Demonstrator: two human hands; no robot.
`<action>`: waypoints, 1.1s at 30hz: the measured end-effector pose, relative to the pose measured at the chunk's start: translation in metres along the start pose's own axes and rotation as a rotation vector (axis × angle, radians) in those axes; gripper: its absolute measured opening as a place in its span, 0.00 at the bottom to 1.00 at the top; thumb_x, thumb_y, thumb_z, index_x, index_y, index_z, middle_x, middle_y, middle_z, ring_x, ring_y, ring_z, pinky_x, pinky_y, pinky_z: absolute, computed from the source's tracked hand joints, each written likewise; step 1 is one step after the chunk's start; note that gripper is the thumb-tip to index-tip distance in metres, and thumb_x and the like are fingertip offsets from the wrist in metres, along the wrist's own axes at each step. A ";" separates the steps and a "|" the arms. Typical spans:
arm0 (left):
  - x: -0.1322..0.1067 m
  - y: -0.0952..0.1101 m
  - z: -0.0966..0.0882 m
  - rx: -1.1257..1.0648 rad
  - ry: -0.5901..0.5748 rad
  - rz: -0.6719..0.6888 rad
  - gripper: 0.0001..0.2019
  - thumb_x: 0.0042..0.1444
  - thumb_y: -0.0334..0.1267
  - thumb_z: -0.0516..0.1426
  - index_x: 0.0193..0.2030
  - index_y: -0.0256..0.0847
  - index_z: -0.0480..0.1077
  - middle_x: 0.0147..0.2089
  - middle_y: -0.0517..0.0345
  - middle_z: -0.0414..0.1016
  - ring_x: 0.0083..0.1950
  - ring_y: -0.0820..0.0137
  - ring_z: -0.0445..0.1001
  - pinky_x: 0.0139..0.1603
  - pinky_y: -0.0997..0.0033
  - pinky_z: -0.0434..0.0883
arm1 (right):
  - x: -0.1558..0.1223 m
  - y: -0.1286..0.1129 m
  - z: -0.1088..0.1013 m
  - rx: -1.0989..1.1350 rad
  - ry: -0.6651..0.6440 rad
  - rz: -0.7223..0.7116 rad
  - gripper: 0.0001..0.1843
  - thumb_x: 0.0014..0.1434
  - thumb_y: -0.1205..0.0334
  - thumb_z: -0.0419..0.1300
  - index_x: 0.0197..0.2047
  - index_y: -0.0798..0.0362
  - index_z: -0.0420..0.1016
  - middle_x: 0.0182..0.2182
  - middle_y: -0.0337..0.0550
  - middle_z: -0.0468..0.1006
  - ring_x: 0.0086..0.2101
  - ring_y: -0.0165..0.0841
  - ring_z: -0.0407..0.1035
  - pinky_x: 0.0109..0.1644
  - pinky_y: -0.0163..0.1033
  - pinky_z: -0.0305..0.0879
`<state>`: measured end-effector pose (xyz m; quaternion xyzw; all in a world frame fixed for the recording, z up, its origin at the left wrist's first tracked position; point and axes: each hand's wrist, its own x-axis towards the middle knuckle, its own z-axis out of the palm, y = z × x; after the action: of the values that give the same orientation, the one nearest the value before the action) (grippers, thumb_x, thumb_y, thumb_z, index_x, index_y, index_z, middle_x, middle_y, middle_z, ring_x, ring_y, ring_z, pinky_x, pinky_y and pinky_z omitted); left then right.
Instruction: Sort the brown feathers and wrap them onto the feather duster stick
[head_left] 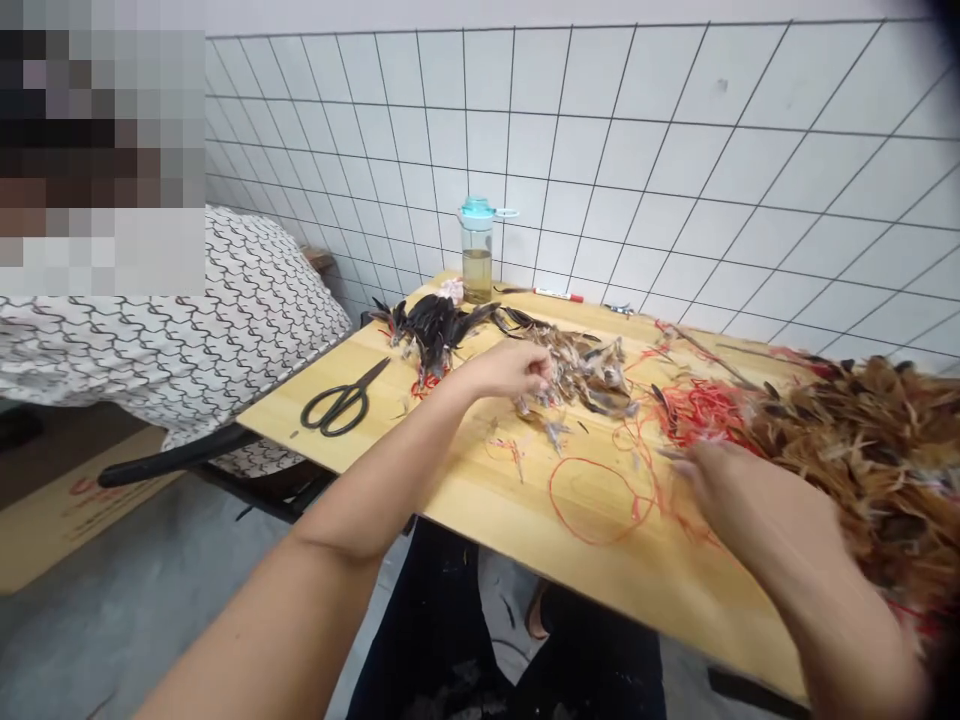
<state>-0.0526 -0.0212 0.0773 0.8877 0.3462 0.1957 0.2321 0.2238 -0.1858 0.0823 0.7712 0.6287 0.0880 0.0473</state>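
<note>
My left hand (517, 368) is over the near edge of a loose pile of brown and grey feathers (592, 365), its fingers curled in. What they pinch, if anything, I cannot make out. Blurred by motion, my right hand (724, 475) is closed beside a tangle of red string (697, 410); a small pale thing shows at its fingertips, too unclear to name. A loop of red string (553, 500) lies on the wood between my hands. To the right spreads a large heap of brown feathers (885, 430).
Black scissors (337, 405) lie on the wooden table (465, 480) at left, near a bunch of black feathers (435, 325). At the back stand a bottle (477, 265) with a turquoise lid and a marker (559, 295). A person in a patterned garment (255, 280) sits at left.
</note>
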 end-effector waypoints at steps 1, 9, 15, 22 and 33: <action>-0.004 -0.001 0.001 0.055 -0.056 0.006 0.06 0.50 0.27 0.58 0.35 0.39 0.74 0.33 0.61 0.75 0.34 0.73 0.70 0.35 0.76 0.63 | 0.010 -0.019 -0.003 0.003 -0.021 -0.087 0.16 0.65 0.50 0.50 0.38 0.49 0.75 0.39 0.53 0.80 0.34 0.42 0.76 0.30 0.40 0.56; -0.015 -0.045 0.036 0.175 -0.117 0.027 0.10 0.52 0.26 0.56 0.38 0.40 0.77 0.39 0.55 0.73 0.43 0.68 0.70 0.45 0.71 0.66 | 0.070 -0.092 0.032 0.419 -0.026 -0.385 0.14 0.66 0.60 0.49 0.42 0.50 0.76 0.44 0.45 0.80 0.43 0.38 0.74 0.37 0.38 0.60; -0.006 -0.050 0.027 0.203 0.004 0.023 0.04 0.56 0.29 0.56 0.35 0.39 0.71 0.40 0.54 0.74 0.46 0.65 0.69 0.50 0.65 0.64 | 0.072 -0.092 0.063 0.660 0.134 -0.329 0.15 0.67 0.60 0.49 0.40 0.51 0.77 0.40 0.44 0.81 0.42 0.39 0.74 0.41 0.40 0.63; 0.009 -0.015 0.001 0.301 -0.078 -0.043 0.05 0.59 0.32 0.54 0.38 0.42 0.71 0.34 0.59 0.76 0.35 0.69 0.71 0.36 0.72 0.60 | 0.073 -0.090 0.067 0.792 0.255 -0.349 0.16 0.64 0.61 0.54 0.53 0.54 0.73 0.38 0.47 0.77 0.36 0.37 0.72 0.39 0.40 0.66; 0.028 0.025 0.032 0.278 -0.072 0.232 0.04 0.60 0.31 0.55 0.36 0.40 0.71 0.34 0.59 0.76 0.38 0.70 0.72 0.41 0.72 0.64 | 0.079 -0.086 0.065 0.796 0.185 -0.431 0.15 0.66 0.57 0.51 0.42 0.50 0.79 0.37 0.45 0.75 0.37 0.35 0.69 0.35 0.37 0.59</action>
<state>-0.0041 -0.0264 0.0704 0.9517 0.2565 0.1395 0.0950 0.1691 -0.0889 0.0089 0.5701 0.7611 -0.1033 -0.2916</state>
